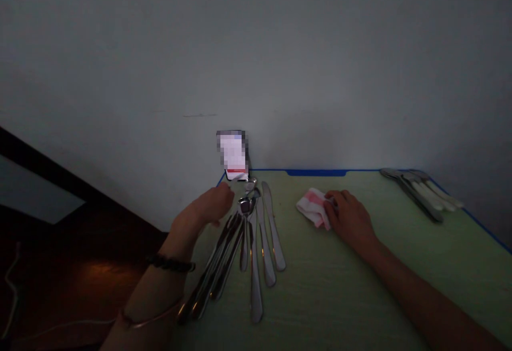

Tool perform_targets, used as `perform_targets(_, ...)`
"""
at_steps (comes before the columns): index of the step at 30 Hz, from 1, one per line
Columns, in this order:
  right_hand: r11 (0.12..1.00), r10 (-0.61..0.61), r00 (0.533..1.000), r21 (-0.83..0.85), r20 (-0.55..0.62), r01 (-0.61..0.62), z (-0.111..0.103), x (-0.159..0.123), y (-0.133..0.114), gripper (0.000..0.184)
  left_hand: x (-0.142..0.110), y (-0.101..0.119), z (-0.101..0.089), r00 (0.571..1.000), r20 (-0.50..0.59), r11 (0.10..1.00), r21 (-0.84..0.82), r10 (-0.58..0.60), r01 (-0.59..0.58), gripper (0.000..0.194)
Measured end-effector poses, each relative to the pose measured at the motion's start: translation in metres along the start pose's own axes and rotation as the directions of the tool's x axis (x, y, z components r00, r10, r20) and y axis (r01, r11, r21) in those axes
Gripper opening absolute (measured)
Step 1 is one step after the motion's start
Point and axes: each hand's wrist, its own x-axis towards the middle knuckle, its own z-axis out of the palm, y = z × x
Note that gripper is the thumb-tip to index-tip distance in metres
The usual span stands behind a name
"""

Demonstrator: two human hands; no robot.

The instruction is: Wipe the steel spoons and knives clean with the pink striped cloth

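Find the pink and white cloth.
In the head view, the cloth lies on the table, right of the larger cutlery pile, touched by the right hand.

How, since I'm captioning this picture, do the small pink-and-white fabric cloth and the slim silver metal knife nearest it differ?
The pink-and-white fabric cloth is rumpled, whereas the slim silver metal knife is straight and smooth. The cloth is shorter and wider than the knife. The bare right hand has its fingers on the cloth; no hand touches the knife. Both lie on the pale green, blue-edged tabletop.
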Motion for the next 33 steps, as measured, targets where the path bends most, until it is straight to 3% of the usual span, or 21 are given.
perform_targets(4,1.0,-0.003,1.0,0.018,0.01,0.002,0.0,0.0,0.0,0.025,-0.003,0.055,0.024,0.998,-0.059,0.999,0.052,0.018,-0.015,0.046)
perform_targets(7,1.0,0.008,1.0,0.02,0.01,-0.008,0.0,0.0,-0.001,0.025,-0.003,0.08,0.041,0.998,0.048,0.981,0.188,0.03,-0.039,0.047)
perform_targets(15,0.999,0.027,0.999,0.02,0.021,-0.027,-0.002,0.001,-0.002,0.027,-0.004,0.06,0.035,0.988,0.153,0.991,0.126,0.016,-0.035,0.016)
perform_targets(18,0.999,0.014,0.999,0.031,0.029,-0.015,-0.004,0.0,-0.007,0.034,-0.002,0.059,0.034,0.99,0.134,0.999,-0.01,0.041,-0.04,0.011)
perform_targets(22,0.996,-0.086,0.996,0.012,0.037,0.086,-0.012,-0.01,-0.015,0.053,0.003,0.075,0.044,0.991,0.095,0.956,-0.288,0.091,-0.06,0.022)
perform_targets(24,0.991,-0.134,0.99,0.01,0.042,0.134,-0.016,-0.015,-0.012,0.056,0.006,0.088,0.053,0.987,0.099,0.905,-0.419,0.125,-0.072,0.029)
perform_targets(26,0.99,-0.13,0.991,0.064,0.029,0.128,-0.02,-0.019,-0.003,0.046,0.006,0.103,0.064,0.982,0.102,0.818,-0.571,0.158,-0.072,0.032)
perform_targets(30,0.917,0.114,0.991,0.391,-0.073,-0.077,-0.025,-0.015,0.019,0.034,0.002,0.127,0.083,0.969,0.131,0.373,-0.927,0.209,0.045,0.031)
perform_targets(31,0.872,0.172,0.982,0.476,-0.083,-0.112,-0.026,-0.013,0.023,0.033,0.0,0.131,0.087,0.96,0.153,0.305,-0.949,0.234,0.077,0.031)
perform_targets(33,0.786,0.207,0.976,0.606,-0.067,-0.125,-0.027,-0.009,0.026,0.03,-0.002,0.136,0.093,0.945,0.178,0.274,-0.957,0.275,0.101,0.03)
